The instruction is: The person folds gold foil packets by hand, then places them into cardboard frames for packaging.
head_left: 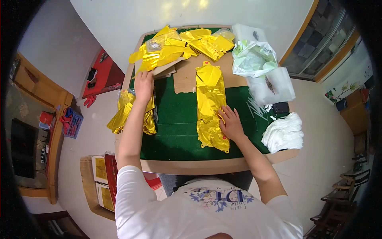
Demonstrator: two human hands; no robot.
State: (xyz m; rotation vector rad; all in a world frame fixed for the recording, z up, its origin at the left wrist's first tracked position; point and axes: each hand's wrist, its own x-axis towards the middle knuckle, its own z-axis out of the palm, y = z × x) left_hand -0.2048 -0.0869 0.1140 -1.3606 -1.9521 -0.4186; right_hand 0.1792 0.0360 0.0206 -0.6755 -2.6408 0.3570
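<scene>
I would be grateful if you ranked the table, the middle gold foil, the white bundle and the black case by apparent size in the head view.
1. Table
2. Middle gold foil
3. White bundle
4. Black case

The person is wearing a white T-shirt, its chest carrying large dark-blue lettering. Around the lettering, blue-violet flowers with pink touches are spreading, mostly toward the person's left. Smaller dark print is sitting just on its collar side. The short left sleeve and right sleeve are flanking the lettering, leaving the forearms bare. Dark greyish legwear is showing beyond the lettering, past the hem.
</scene>
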